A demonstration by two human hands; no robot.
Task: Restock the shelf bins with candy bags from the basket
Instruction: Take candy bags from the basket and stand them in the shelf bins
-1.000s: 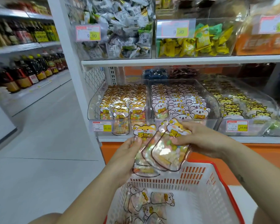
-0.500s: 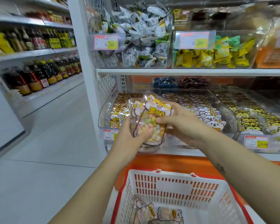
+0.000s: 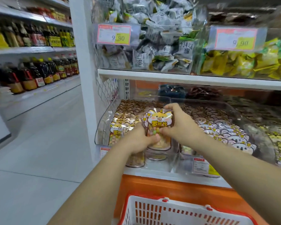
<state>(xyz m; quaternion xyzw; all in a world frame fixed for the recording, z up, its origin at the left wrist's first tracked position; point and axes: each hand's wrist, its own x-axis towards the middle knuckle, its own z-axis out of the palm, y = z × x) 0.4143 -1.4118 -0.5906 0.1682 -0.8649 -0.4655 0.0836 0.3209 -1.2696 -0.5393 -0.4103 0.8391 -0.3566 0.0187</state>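
Pinching the upper corner of the candy bags [image 3: 158, 122] are the fingertips [image 3: 168, 107] of the right hand [image 3: 181, 125], its thumb pressed to their face lower down, while the left hand [image 3: 136, 141] curls round their lower half from the other side; how many bags are in the sheaf I cannot tell. They are held upright at the front of the left bin [image 3: 104, 126], close beside the wall it shares with the middle bin [image 3: 243, 120], whose bags wear paler faces. That closeness is the first risk: let go a little to the right and the orange-faced bags could land in the wrong stock. The film looks glossy, so a loose grip might let one bag slide out of the sheaf and drop past the bin's front onto the shelf edge [image 3: 152, 173] or down towards the basket [image 3: 146, 197]. The left bin also looks nearly full, so pushing the sheaf in hard may knock over the front row or squash the sweets
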